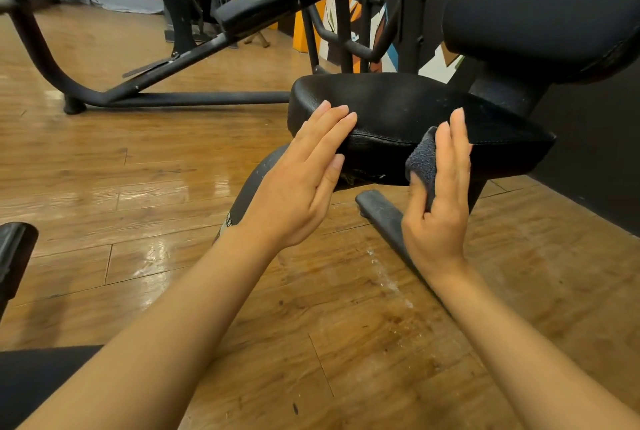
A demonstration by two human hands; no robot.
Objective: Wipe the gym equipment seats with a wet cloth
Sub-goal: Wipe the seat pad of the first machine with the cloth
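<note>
Here, my left hand (304,183) rests flat, fingers straight, on black seat (415,107); right hand (440,197) presses grey cloth (423,163) against seat's front edge, thumb pinching it.

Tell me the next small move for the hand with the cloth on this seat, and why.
Probably sweep the right hand sideways along the seat front edge. It presses the dark cloth with straight fingers against that edge, near the stitched seam, while the left hand rests flat on the seat's corner, seemingly steadying it.

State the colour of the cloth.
Dark grey cloth, seen in the head view.
</note>
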